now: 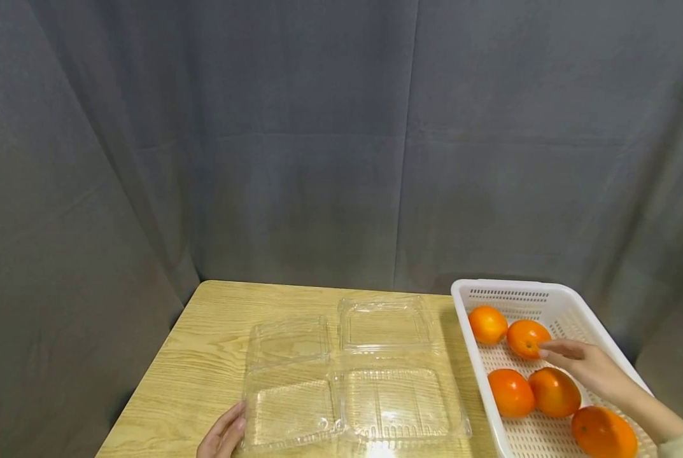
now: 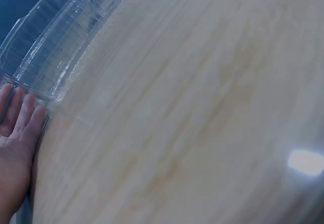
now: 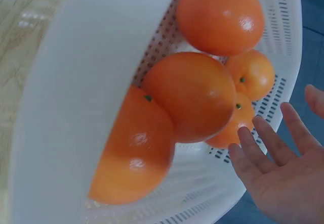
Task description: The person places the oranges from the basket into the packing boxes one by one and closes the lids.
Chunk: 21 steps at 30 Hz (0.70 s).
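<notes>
My left hand is at the near left edge of a clear plastic clamshell box, its fingertips touching the rim. In the left wrist view the left hand's fingers stretch out straight beside the clear wall of the box. My right hand hovers over a white plastic basket with its fingers extended. Its fingertips come close to an orange at the back of the basket; whether they touch it I cannot tell. The right wrist view has the right hand holding nothing, near several oranges.
A second clear clamshell box lies with its lid raised back, right beside the first, on the wooden table. The basket stands along the table's right side. Grey curtains hang behind and to the left.
</notes>
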Each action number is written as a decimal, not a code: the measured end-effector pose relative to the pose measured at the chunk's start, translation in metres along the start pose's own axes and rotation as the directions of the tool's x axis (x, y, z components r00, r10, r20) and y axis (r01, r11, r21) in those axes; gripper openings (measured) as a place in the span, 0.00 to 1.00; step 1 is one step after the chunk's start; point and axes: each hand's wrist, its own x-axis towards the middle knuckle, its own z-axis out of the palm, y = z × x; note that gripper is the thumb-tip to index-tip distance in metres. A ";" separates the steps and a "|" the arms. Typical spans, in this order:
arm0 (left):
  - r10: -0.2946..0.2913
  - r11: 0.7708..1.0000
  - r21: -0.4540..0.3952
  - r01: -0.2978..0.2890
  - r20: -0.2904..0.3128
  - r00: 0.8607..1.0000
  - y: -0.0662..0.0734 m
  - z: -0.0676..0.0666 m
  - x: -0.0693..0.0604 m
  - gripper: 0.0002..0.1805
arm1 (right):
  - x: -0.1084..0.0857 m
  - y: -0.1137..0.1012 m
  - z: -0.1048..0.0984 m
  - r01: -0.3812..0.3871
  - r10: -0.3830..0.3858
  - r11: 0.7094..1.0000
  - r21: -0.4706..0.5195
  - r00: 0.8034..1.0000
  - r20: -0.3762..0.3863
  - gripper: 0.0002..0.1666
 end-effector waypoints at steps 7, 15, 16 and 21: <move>0.099 0.995 0.001 -0.099 0.001 0.995 -0.001 -0.001 0.002 0.35 | 0.003 0.012 0.000 -0.035 0.037 0.999 -0.026 0.996 0.084 0.27; 0.128 0.992 0.017 -0.128 0.042 0.991 0.002 -0.003 0.003 0.33 | 0.011 0.020 0.003 -0.037 0.045 0.998 -0.054 0.987 0.152 0.27; 0.125 0.992 0.026 -0.127 0.049 0.991 0.002 -0.003 0.003 0.33 | 0.012 0.021 0.004 -0.036 0.044 0.998 -0.057 0.987 0.157 0.28; 0.101 0.993 0.057 -0.105 0.070 0.992 0.003 -0.002 0.000 0.35 | 0.016 0.025 0.010 -0.044 0.059 0.996 -0.078 0.980 0.190 0.30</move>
